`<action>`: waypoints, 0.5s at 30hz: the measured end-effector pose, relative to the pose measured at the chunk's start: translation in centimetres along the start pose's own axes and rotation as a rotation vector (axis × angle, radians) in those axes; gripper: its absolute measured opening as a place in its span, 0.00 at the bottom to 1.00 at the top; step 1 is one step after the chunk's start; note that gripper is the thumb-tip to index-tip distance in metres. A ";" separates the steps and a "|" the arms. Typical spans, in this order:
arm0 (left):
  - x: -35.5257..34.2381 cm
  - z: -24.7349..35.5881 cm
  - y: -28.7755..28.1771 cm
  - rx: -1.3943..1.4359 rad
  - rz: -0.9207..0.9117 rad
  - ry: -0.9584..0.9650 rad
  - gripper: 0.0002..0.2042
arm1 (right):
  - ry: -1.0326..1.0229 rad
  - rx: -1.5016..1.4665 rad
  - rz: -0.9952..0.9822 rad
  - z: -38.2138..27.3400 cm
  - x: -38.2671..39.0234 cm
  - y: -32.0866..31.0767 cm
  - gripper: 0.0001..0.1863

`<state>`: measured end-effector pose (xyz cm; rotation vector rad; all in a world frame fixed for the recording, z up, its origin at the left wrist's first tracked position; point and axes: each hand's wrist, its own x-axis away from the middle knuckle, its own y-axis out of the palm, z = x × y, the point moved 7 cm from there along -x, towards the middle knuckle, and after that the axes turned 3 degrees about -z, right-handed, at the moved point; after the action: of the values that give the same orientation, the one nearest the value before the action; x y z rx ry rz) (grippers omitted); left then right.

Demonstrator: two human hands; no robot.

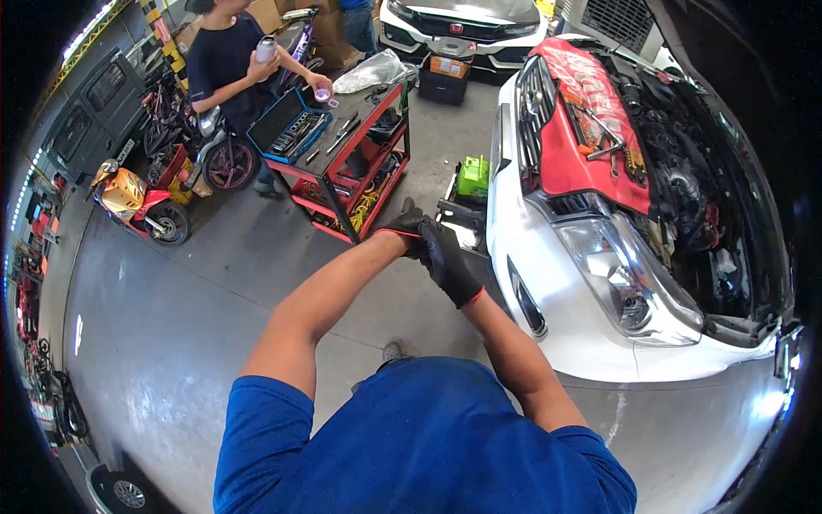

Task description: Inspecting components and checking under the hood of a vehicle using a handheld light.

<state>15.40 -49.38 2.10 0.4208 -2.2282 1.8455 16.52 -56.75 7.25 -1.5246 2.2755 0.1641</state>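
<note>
My two hands, both in black gloves with orange-red cuffs, meet in front of me above the floor. My left hand points forward, its fingers dark and mostly overlapped. Against it lies my right hand, its fingers closed around the left glove near the palm and cuff. No tool shows in either hand. To their right stands a white car with its engine bay exposed. A red fender cover drapes over its front, with a wrench and other hand tools on it.
A red-and-black tool cart ahead carries a blue socket-set case and loose tools. Behind it, a person holds a bottle and a purple cup. A green box sits by the bumper; motorbikes stand left.
</note>
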 end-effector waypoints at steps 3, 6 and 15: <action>-0.1 0.7 0.8 0.054 -0.130 0.041 0.23 | 0.224 -0.114 -0.092 0.6 0.4 0.5 0.16; -1.0 0.7 2.3 0.146 -0.163 0.077 0.25 | 0.236 -0.082 -0.230 -0.7 0.4 0.3 0.13; -1.8 2.0 4.4 -0.257 0.696 -0.189 0.31 | -0.346 1.157 -0.100 -4.0 -0.4 2.5 0.08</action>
<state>15.62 -50.44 -2.92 -0.2822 -2.9565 1.7968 13.33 -56.68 10.76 -0.8577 1.4937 -0.7307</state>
